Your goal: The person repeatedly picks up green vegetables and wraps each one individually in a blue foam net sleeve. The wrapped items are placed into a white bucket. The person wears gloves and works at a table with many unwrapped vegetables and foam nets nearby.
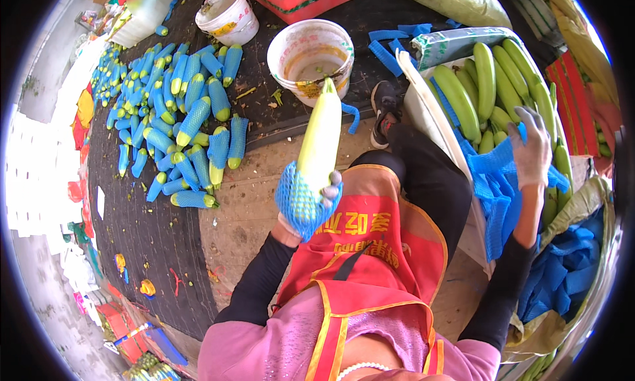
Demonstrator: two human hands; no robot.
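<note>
My left hand (329,188), in a pale glove, grips a pale green zucchini (320,133) over my lap. A blue mesh foam sleeve (295,202) surrounds the zucchini's lower end and covers part of this hand; the upper length is bare, stem end away from me. My gloved right hand (533,153) is over a white foam box (436,138) at my right, fingers apart. Bare zucchinis (483,81) fill the far part of the box, and loose blue foam sleeves (496,182) lie in a heap beside the hand. Whether its fingers touch a sleeve is unclear.
Sleeved zucchinis (193,118) are piled on black ground fabric (163,247) at my left. Ahead stand two white buckets, one nearer (310,53) and one farther (227,16), with a red box (302,1) behind. An open sack (560,267) of blue sleeves sits at my right.
</note>
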